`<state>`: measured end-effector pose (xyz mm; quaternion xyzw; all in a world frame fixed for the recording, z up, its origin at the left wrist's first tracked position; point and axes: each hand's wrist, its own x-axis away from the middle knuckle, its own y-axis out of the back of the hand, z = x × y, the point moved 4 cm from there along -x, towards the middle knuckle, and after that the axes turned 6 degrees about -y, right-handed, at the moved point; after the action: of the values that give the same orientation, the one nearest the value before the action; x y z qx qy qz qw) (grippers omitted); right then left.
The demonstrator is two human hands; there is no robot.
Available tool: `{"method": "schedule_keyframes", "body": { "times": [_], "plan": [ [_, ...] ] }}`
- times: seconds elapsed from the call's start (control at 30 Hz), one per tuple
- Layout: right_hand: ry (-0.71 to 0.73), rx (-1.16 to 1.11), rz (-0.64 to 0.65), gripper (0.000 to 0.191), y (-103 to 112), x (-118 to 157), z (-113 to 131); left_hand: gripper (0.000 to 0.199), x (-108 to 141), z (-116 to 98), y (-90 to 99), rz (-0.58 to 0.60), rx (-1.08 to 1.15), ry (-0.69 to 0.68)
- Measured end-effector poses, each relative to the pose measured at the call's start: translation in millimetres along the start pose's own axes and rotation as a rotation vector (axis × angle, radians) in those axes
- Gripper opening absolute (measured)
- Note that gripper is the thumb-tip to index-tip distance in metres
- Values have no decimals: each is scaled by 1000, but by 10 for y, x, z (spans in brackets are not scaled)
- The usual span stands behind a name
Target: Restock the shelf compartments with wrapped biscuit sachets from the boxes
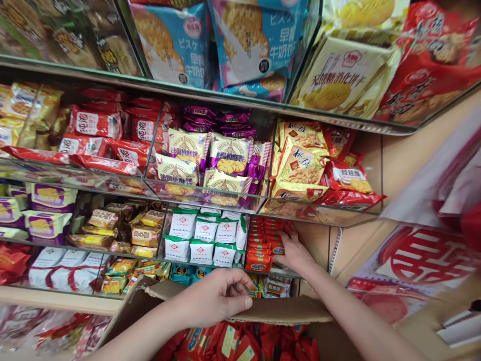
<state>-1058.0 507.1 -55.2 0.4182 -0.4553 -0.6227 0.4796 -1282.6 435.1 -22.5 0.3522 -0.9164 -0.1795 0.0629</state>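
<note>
My right hand (295, 253) reaches into a shelf compartment at the lower centre right, its fingers on the small red-orange packets (263, 245) stacked there. Whether it grips one is hidden. Over the near flap of an open cardboard box (281, 310), my left hand (227, 296) hangs with curled fingers, the thumb apart from them and nothing between. Inside the box lie several red packets (233, 343) with blue and gold labels.
Glass-fronted shelves (203, 193) hold bagged snacks above and left. White and green packets (201, 250) stand beside the red-orange stack. Large clear bags with red print (424, 255) hang at the right.
</note>
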Motion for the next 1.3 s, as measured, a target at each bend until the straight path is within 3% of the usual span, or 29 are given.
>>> {"method": "schedule_keyframes", "body": {
  "times": [0.17,0.27,0.37,0.6,0.87,1.0,1.1,1.17,1.23,1.3],
  "plan": [
    [270,-115,-105,44,372,437,282,31,-2,-21,55,-65,95,-34],
    [480,-190,-74,43,446,847,512,45,-16,-29,104,-166,125,-106],
    [574,-146,-51,48,376,1100,651,46,-35,-38,104,-160,194,-189],
    [652,-46,-89,52,235,1151,696,31,-67,10,113,-185,301,-202],
    [712,51,-204,51,180,1214,675,20,-48,-74,88,-194,191,-216],
    [732,-87,-267,38,303,1235,659,18,-44,-108,83,-207,107,-185],
    [784,-264,-343,13,421,1437,681,15,-56,-99,102,-215,93,-158],
    [849,-267,-217,14,346,1633,759,18,-71,-84,115,-214,120,-146],
    [886,-161,28,16,108,1808,854,20,-83,-74,115,-196,131,-140],
    [796,-69,246,9,-210,1882,900,20,-86,-72,101,-163,113,-135]
  ]
}}
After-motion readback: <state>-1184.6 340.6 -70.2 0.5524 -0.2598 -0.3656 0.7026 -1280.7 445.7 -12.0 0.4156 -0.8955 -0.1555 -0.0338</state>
